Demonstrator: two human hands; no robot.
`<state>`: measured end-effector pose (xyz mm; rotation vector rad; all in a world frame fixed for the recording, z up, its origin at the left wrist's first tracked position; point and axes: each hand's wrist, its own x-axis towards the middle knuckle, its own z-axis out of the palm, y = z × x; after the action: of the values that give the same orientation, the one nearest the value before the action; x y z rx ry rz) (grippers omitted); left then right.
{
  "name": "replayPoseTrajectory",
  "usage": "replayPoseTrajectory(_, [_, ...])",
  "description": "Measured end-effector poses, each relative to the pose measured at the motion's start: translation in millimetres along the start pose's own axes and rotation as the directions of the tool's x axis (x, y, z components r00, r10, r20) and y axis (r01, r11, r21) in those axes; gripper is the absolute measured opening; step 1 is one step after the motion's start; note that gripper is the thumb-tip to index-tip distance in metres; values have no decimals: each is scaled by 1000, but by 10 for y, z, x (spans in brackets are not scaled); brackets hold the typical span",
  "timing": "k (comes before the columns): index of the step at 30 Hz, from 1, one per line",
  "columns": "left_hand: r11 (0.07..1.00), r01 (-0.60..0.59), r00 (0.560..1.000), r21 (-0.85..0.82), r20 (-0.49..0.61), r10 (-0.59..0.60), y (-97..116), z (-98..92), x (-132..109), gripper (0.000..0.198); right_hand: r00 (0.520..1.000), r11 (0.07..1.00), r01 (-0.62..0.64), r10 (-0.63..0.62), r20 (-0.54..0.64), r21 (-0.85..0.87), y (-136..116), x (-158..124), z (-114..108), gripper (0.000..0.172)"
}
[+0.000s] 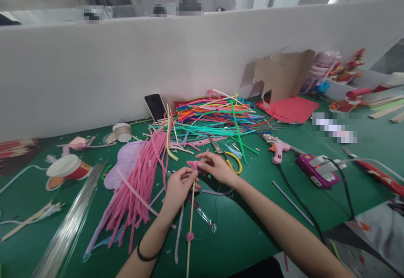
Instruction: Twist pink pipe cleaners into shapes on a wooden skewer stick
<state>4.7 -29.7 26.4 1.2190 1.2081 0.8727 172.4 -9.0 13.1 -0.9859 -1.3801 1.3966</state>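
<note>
My left hand (179,185) pinches the upper part of a thin pale wooden stick (191,215), thumb on top. At the stick's upper end sits a small pink fuzzy piece (192,164), apparently of pipe cleaner. My right hand (216,167) has its fingertips closed on the right side of that pink piece. Lower on the stick is a small pink lump (190,236). A pair of scissors with yellow handles (234,164) lies just behind my right hand. Left of my left hand spreads a bundle of pink pipe cleaners (139,185).
Colourful pipe cleaners (214,113) are heaped at the back near a phone (155,106). A pink glue gun (279,148) and a purple power strip (315,170) stand right, with cables. A paper cup (67,168) and clear strips (74,210) lie left. A partition (126,67) borders the table.
</note>
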Motion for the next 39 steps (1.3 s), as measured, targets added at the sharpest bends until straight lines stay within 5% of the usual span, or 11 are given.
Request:
replayPoseTrajectory(17, [992, 61, 998, -110, -1, -62, -6, 67, -22, 33, 998, 999, -17, 20, -58, 51, 8, -23, 39, 37])
replayPoseTrajectory(24, [984, 65, 997, -164, -30, -71, 89, 54, -66, 31, 984, 976, -177, 180, -13, 127, -66, -13, 18, 46])
replayPoseTrajectory(35, [987, 65, 997, -147, -29, -70, 20, 93, -54, 33, 994, 991, -104, 100, -48, -85, -32, -26, 8, 41])
replayPoseTrajectory(39, [989, 19, 1000, -147, -2, -19, -78, 111, -2, 34, 989, 949, -81, 40, -140, -303, 32, -17, -17, 37])
